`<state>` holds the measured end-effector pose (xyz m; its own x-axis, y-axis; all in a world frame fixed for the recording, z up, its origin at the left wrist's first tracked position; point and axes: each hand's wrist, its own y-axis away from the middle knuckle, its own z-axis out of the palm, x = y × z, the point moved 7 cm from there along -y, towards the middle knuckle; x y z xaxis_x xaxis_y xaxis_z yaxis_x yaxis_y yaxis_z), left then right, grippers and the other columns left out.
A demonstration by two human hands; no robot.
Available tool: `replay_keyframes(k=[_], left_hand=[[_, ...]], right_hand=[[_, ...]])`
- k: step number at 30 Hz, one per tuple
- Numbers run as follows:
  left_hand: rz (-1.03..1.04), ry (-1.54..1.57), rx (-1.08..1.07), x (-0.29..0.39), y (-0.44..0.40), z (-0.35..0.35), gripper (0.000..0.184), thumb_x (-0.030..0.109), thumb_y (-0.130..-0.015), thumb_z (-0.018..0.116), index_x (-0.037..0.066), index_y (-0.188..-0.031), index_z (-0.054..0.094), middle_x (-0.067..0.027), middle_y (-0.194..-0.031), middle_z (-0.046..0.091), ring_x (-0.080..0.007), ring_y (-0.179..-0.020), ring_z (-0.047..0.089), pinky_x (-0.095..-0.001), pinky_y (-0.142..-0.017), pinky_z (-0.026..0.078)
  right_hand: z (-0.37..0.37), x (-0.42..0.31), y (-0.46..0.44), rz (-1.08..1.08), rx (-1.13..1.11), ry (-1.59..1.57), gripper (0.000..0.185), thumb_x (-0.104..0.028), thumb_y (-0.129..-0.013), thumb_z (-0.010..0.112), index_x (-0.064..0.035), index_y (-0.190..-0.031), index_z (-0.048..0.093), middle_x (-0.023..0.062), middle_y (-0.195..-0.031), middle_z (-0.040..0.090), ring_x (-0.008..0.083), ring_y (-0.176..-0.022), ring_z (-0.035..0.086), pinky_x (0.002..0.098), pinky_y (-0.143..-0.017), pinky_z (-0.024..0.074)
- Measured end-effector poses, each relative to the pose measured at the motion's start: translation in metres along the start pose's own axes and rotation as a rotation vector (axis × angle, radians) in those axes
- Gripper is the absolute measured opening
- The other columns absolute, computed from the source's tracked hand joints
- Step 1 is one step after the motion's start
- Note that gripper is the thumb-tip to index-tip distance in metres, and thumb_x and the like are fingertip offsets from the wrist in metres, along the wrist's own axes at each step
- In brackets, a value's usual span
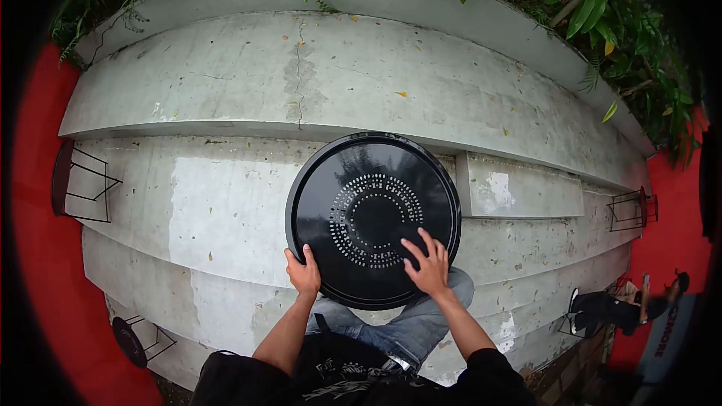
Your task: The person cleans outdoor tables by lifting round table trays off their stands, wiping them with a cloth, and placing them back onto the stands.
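Observation:
A round black disc-shaped object (376, 218) with a raised rim and rings of pale dots rests over the lap of the seated wearer. My left hand (304, 272) is at its lower left rim, thumb over the edge and fingers apart along the side. On the lower right part of its top surface lies my right hand (430, 267), fingers spread, the fingertips pointing towards the dot rings. Blue jeans (406, 331) show beneath the object's lower edge.
Wide grey concrete steps (226, 83) curve around, with a concrete block (519, 184) at right. Black stools (64, 178) stand at both sides. Plants (594, 15) hang along the top. A person (624, 310) in dark clothes is at lower right, near red walls.

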<state>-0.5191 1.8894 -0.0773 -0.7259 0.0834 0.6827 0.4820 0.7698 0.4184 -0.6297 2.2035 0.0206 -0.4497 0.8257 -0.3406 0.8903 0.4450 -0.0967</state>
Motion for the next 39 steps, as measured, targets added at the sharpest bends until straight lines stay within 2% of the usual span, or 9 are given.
replay_keyframes(k=[6, 10, 14, 19, 22, 27, 32, 36, 39], left_hand=[[0.034, -0.039, 0.057, 0.01, 0.004, -0.007, 0.056, 0.052, -0.095, 0.057, 0.006, -0.124, 0.044, -0.0316, -0.097, 0.065, -0.0525, -0.092, 0.062, -0.0573, -0.085, 0.048], [0.03, -0.045, 0.077, 0.012, 0.003, -0.009, 0.055, 0.049, -0.094, 0.061, 0.005, -0.123, 0.044, -0.0336, -0.097, 0.065, -0.0542, -0.094, 0.063, -0.0581, -0.084, 0.048], [0.025, -0.067, 0.083, 0.015, 0.005, -0.01, 0.058, 0.05, -0.094, 0.061, 0.005, -0.125, 0.041, -0.0341, -0.096, 0.065, -0.0549, -0.093, 0.063, -0.0582, -0.083, 0.048], [0.026, -0.113, 0.106, 0.015, 0.004, -0.011, 0.056, 0.05, -0.094, 0.06, 0.005, -0.122, 0.041, -0.0334, -0.092, 0.065, -0.0553, -0.09, 0.062, -0.0592, -0.081, 0.048], [0.049, -0.109, 0.117, 0.021, 0.005, -0.014, 0.053, 0.049, -0.096, 0.057, 0.005, -0.12, 0.042, -0.0329, -0.09, 0.065, -0.0557, -0.087, 0.062, -0.0597, -0.079, 0.047], [0.034, -0.052, 0.068, 0.019, 0.004, -0.012, 0.041, 0.043, -0.102, 0.049, 0.004, -0.114, 0.045, -0.0312, -0.086, 0.066, -0.0548, -0.084, 0.062, -0.0595, -0.075, 0.047], [0.074, -0.069, 0.098, 0.015, 0.0, -0.013, 0.036, 0.039, -0.104, 0.046, 0.004, -0.113, 0.045, -0.031, -0.085, 0.066, -0.0546, -0.083, 0.062, -0.0596, -0.074, 0.046], [0.064, -0.056, 0.077, 0.015, 0.004, -0.01, 0.035, 0.039, -0.104, 0.046, 0.004, -0.112, 0.045, -0.0321, -0.086, 0.065, -0.0549, -0.084, 0.061, -0.0601, -0.073, 0.045], [0.08, -0.07, 0.097, 0.011, 0.002, -0.009, 0.036, 0.04, -0.105, 0.045, 0.005, -0.113, 0.044, -0.0323, -0.085, 0.064, -0.0552, -0.082, 0.06, -0.0605, -0.073, 0.045]], right_hand=[[-0.007, 0.064, -0.135, 0.064, 0.237, 0.123, 0.054, -0.027, -0.081, 0.072, -0.0325, -0.134, 0.061, 0.0096, -0.15, 0.041, 0.037, -0.124, 0.045, 0.0502, -0.106, 0.036], [0.015, 0.043, -0.228, -0.037, 0.348, 0.075, 0.053, -0.026, -0.079, 0.072, -0.033, -0.131, 0.064, 0.0096, -0.142, 0.047, 0.0357, -0.122, 0.045, 0.049, -0.104, 0.0382], [0.039, -0.04, -0.278, -0.144, 0.453, -0.141, 0.049, -0.021, -0.073, 0.075, -0.0277, -0.121, 0.068, 0.0071, -0.131, 0.055, 0.0343, -0.112, 0.049, 0.0454, -0.1, 0.0422], [0.1, -0.202, -0.227, -0.597, 0.135, -0.449, 0.043, -0.03, -0.071, 0.076, -0.03, -0.113, 0.071, 0.0041, -0.129, 0.057, 0.0339, -0.11, 0.05, 0.0478, -0.097, 0.0447], [0.125, -0.241, -0.173, -0.945, -0.046, -0.456, 0.039, -0.031, -0.069, 0.078, -0.0293, -0.108, 0.073, 0.0003, -0.135, 0.056, 0.0341, -0.12, 0.05, 0.0477, -0.101, 0.0434], [0.111, -0.202, -0.238, -0.791, 0.057, -0.424, 0.042, -0.031, -0.07, 0.078, -0.0286, -0.111, 0.071, 0.0027, -0.135, 0.054, 0.0337, -0.118, 0.05, 0.0478, -0.102, 0.0414], [0.068, -0.08, -0.304, -0.196, 0.399, -0.155, 0.039, -0.029, -0.076, 0.075, -0.0297, -0.115, 0.069, 0.0037, -0.137, 0.053, 0.0343, -0.116, 0.049, 0.0484, -0.099, 0.0399], [0.026, 0.045, -0.24, 0.33, 0.573, 0.152, 0.047, -0.033, -0.082, 0.073, -0.0335, -0.128, 0.063, 0.0031, -0.144, 0.049, 0.0337, -0.123, 0.048, 0.0517, -0.101, 0.0374], [0.0, 0.097, -0.133, 0.678, 0.526, 0.265, 0.054, -0.036, -0.086, 0.07, -0.0359, -0.138, 0.054, 0.0057, -0.148, 0.044, 0.0365, -0.126, 0.046, 0.054, -0.1, 0.0376]])
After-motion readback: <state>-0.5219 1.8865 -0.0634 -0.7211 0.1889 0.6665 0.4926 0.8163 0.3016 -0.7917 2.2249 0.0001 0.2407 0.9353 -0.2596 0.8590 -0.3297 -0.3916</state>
